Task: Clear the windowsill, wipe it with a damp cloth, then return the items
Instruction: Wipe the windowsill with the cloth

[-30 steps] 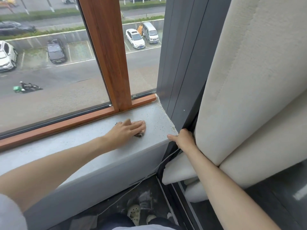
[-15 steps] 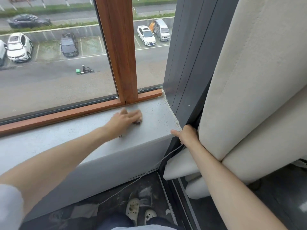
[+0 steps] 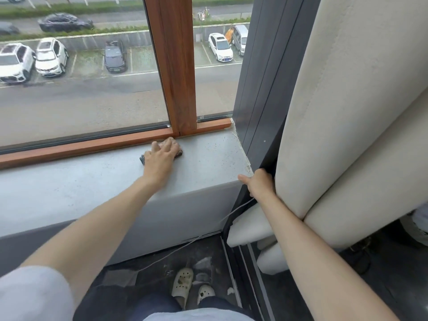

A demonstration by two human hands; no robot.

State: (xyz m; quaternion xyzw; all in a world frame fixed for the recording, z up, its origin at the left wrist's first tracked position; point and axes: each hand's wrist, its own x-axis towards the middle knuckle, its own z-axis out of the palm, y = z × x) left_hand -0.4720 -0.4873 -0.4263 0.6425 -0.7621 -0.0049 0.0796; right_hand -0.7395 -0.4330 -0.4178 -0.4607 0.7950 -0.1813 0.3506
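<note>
Person's left grip (image 3: 162, 156): palm down, fingers spread and straight, pressing flat on the cloth (image 3: 142, 159). Nothing clasped; grip released, resting on top.

Cloth: dark, mostly covered by the grip, one corner showing at the thumb side and an edge showing past the fingers. It lies on the grey speckled windowsill (image 3: 208, 156), at the back, touching or just short of the wooden window frame (image 3: 176, 66) where the upright meets the bottom rail.

Windowsill: nothing else on the part in view.

Right grip (image 3: 257, 184): at the right-hand front corner of the sill, against the edge of the dark side post (image 3: 259, 89). Thumb points left toward the sill corner. Fingers are hidden behind the post edge and the cream padded panel (image 3: 347, 112), so cannot tell whether clenched or grasping anything.

Below: thin pale cord (image 3: 185, 247) runs down from near the right wrist across the dark floor. Pale perforated slippers (image 3: 183, 283) on the person's feet. Parked cars (image 3: 220, 46) seen through the glass.
</note>
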